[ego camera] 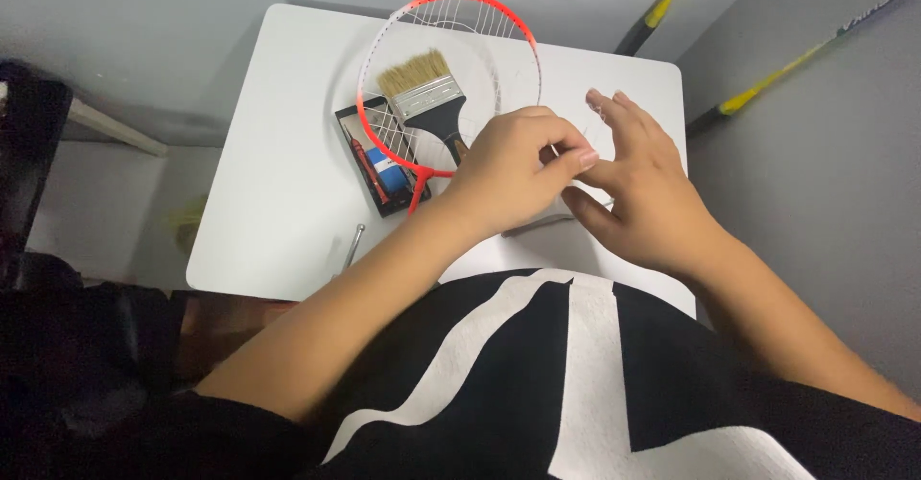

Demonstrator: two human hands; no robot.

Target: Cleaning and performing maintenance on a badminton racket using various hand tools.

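Fingers [576,159] pinch string over white table [278,154] w/ racket [451,68], grey walls.

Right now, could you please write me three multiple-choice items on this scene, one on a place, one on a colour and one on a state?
1. Where does the paintbrush lie?
A. On the floor
B. Within the hoop of the racket head on the white table
C. In the left hand

2. What colour is the racket frame?
A. Red fading to white
B. Green
C. Black

3. How is the left hand posed?
A. Flat and open on the table
B. Out of view
C. Fingers drawn together, pinching something thin beside the right hand

Answers: 1 B, the bristles and ferrule show inside the frame, though whether over or under the strings is unclear. 2 A, the top and lower-left arcs are red and the rest looks whitish. 3 C, thumb and fingertips meet; the pinched item is too fine to name.
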